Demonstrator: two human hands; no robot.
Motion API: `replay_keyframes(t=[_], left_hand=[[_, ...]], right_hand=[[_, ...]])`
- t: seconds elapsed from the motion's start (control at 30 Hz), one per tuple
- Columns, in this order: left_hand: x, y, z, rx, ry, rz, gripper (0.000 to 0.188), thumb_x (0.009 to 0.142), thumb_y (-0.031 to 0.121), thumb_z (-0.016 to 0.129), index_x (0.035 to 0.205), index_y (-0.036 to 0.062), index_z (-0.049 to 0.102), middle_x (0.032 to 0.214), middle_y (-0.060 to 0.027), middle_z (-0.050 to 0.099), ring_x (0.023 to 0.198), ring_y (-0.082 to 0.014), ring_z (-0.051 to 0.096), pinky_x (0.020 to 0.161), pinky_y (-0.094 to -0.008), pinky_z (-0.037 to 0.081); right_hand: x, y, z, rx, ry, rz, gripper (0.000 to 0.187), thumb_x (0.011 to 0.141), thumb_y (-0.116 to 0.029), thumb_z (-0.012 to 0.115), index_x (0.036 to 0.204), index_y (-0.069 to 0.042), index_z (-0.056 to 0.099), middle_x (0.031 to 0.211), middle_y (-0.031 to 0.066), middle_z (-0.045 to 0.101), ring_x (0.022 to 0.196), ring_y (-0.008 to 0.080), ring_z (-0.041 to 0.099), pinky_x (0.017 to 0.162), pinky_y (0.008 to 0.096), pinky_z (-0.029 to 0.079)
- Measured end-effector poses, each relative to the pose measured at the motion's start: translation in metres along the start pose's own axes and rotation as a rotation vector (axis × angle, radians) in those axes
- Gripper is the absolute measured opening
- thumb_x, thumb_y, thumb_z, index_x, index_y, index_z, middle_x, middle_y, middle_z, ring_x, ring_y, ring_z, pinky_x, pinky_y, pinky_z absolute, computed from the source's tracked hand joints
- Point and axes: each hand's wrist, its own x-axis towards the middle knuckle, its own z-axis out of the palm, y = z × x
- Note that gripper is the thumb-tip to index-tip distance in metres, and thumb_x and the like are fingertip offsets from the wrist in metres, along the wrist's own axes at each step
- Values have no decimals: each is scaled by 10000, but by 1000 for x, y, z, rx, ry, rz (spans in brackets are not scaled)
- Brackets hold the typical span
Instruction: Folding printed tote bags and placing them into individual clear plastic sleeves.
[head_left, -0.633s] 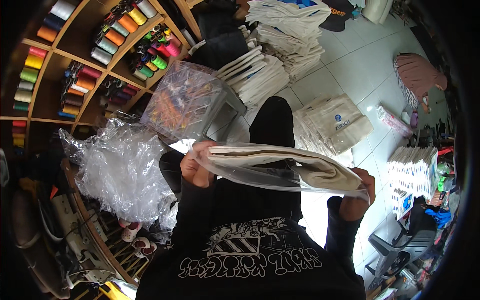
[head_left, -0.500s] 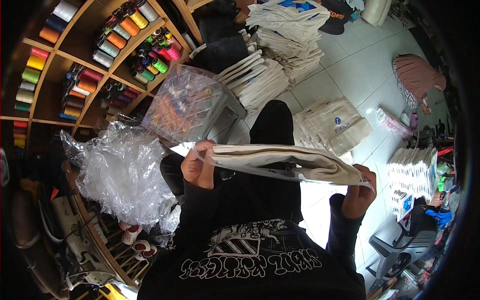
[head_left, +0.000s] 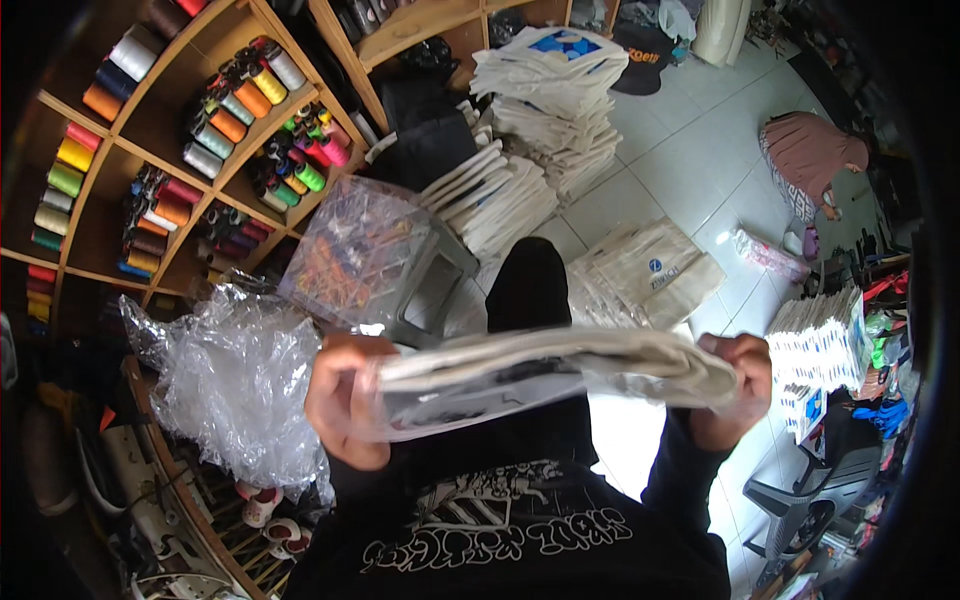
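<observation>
A folded cream cloth bag (head_left: 540, 347) stretches across in front of my chest, inside a clear plastic sleeve (head_left: 470, 400) whose loose part hangs on my side of it. My left hand (head_left: 348, 400) grips the left end, with the fingers curled round the plastic. At the other end my right hand (head_left: 735, 388) is closed on the sleeve's corner, thumb and fingers pinching it. Motion blurs the bag and both hands somewhat. Beyond the bag, a pile of flat cream tote bags (head_left: 650, 272) with a small blue print lies on the tiled floor.
A heap of clear plastic sleeves (head_left: 235, 385) is at my left. Behind it stands a grey stool (head_left: 435, 280) beside a clear bag of thread scraps (head_left: 350, 250). Shelves hold thread cones (head_left: 235, 120). Cloth bag stacks (head_left: 555, 120) stand ahead; a person (head_left: 810, 155) bends down at far right.
The sleeved bag has come lower and closer to me, and more of its plastic front shows. My left hand has moved left and down; my right hand has shifted slightly right. The view has tilted a little.
</observation>
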Motion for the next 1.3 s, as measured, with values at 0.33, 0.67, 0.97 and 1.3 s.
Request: replay_keyframes(t=[0.33, 0.67, 0.97, 1.3], left_hand=[[45, -63, -4, -135, -39, -95, 98, 861, 63, 499, 901, -19, 535, 853, -18, 517, 784, -81, 457, 734, -216, 366], [84, -88, 32, -158, -36, 184, 81, 859, 74, 510, 909, 10, 512, 900, -34, 520, 811, -99, 470, 780, -229, 371], [-80, -227, -13, -74, -172, -182, 121, 821, -45, 504, 904, 42, 505, 940, -55, 493, 885, -125, 477, 808, -243, 363], [-116, -238, -47, -147, -365, -817, 227, 925, 232, 416, 990, 33, 507, 909, -58, 547, 806, -121, 534, 701, -254, 444]], right_hand=[[41, 17, 11, -249, -120, -183, 58, 821, -17, 475, 800, 25, 509, 851, 147, 531, 832, 230, 532, 739, 295, 421], [59, 61, 22, -128, 85, -257, 26, 812, -1, 493, 821, 14, 511, 927, 148, 535, 869, 208, 525, 793, 297, 412], [-123, 146, -16, -421, -125, 154, 46, 726, 18, 550, 758, -15, 543, 899, 157, 557, 882, 265, 543, 780, 333, 419], [-190, 151, -25, -287, -221, 660, 56, 808, -22, 546, 840, 14, 574, 786, 93, 597, 753, 170, 583, 708, 272, 450]])
